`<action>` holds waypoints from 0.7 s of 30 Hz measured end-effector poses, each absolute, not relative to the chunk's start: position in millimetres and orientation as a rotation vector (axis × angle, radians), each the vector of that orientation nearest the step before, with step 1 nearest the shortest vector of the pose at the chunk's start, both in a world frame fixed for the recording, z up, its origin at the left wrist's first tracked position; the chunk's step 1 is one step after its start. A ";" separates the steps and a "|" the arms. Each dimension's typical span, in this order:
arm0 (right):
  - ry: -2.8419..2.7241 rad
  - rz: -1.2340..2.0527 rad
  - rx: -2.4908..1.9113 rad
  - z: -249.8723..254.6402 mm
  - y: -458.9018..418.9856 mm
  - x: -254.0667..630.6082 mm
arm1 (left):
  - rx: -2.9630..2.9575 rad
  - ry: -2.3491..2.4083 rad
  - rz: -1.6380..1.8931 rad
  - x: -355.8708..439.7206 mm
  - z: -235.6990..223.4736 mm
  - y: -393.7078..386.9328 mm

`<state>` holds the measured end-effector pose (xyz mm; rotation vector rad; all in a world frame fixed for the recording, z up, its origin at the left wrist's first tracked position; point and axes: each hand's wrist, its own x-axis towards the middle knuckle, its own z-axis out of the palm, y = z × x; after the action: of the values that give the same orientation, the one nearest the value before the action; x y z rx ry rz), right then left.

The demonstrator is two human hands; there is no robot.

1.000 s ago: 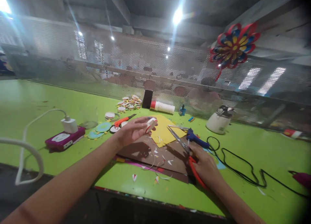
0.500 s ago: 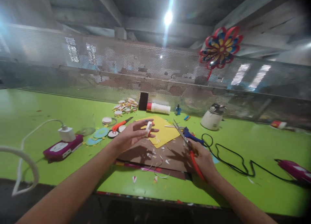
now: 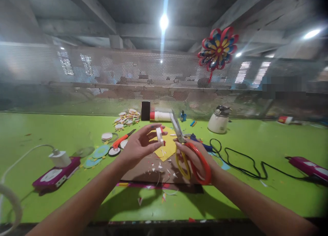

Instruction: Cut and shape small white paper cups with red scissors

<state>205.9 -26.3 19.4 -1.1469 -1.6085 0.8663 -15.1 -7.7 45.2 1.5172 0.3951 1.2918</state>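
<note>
My left hand (image 3: 139,143) pinches a small white ring-shaped piece with red edges (image 3: 160,136) between thumb and fingers, above the work board. Closed around scissors (image 3: 201,166) with one red and one yellow handle loop is my right hand (image 3: 196,154); their blades point up and away, apart from the white piece. Beneath both hands lies a yellow sheet (image 3: 166,150) on a brown board (image 3: 138,169), strewn with small white and red paper scraps (image 3: 153,169). A blue-handled tool (image 3: 194,138) with a black cord is partly hidden behind my right hand.
An orange-handled cutter (image 3: 120,140), pale blue discs (image 3: 101,151) and a pile of small decorated rounds (image 3: 128,117) lie left. A white jug (image 3: 219,120) stands at the back right. Purple power strips (image 3: 57,174) sit at both sides, with cords. A perforated screen (image 3: 115,75) closes off the back.
My right hand has turned the scissors and brought them left, nearer my left hand, so both handle loops show. My left hand still holds the white piece. The view has shifted slightly right.
</note>
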 end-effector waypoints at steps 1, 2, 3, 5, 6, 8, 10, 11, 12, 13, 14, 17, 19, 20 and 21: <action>-1.574 0.921 -1.125 18.7 -25.4 202.6 | 1.519 0.387 1.302 -11.6 44.6 -7.0; -1.537 0.977 -1.103 18.4 -24.5 199.8 | 1.517 0.382 1.311 -8.0 43.3 -6.2; -1.499 1.035 -1.080 18.6 -23.6 197.4 | 1.522 0.375 1.321 -4.4 41.4 -5.4; -1.425 1.145 -1.036 20.2 -22.4 193.5 | 1.562 0.392 1.344 2.1 35.9 -3.6; -1.385 1.198 -1.014 21.1 -22.0 191.8 | 1.608 0.414 1.354 4.6 32.5 -2.7; -1.301 1.307 -0.972 22.4 -21.3 188.3 | 1.730 0.477 1.365 8.2 25.5 -1.1; -1.214 1.424 -0.928 22.3 -20.2 184.4 | 1.843 0.527 1.375 9.6 18.6 0.0; -1.171 1.485 -0.908 21.8 -19.4 182.5 | 1.880 0.539 1.376 9.7 15.3 0.4; -1.133 1.546 -0.892 21.2 -18.6 180.8 | 1.904 0.544 1.368 9.5 12.2 0.7; -1.097 1.601 -0.878 20.7 -18.0 179.4 | 1.919 0.549 1.348 9.1 9.2 1.0; -1.064 1.649 -0.870 20.3 -17.5 178.4 | 1.925 0.548 1.324 8.6 6.4 1.3; -0.984 1.726 -0.865 19.0 -16.9 177.4 | 1.945 0.540 1.245 6.8 -0.2 2.0; -0.949 1.735 -0.868 16.8 -16.6 177.8 | 1.946 0.512 1.219 5.6 -2.3 1.9; -0.940 1.737 -0.871 15.0 -16.2 178.2 | 1.936 0.486 1.215 4.9 -2.5 1.7; -0.936 1.737 -0.877 13.0 -15.7 178.6 | 1.918 0.461 1.206 4.2 -2.1 1.5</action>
<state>178.6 -15.7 13.0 -0.8771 -0.9357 1.7368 4.2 1.5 -2.1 1.9183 0.4609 1.2061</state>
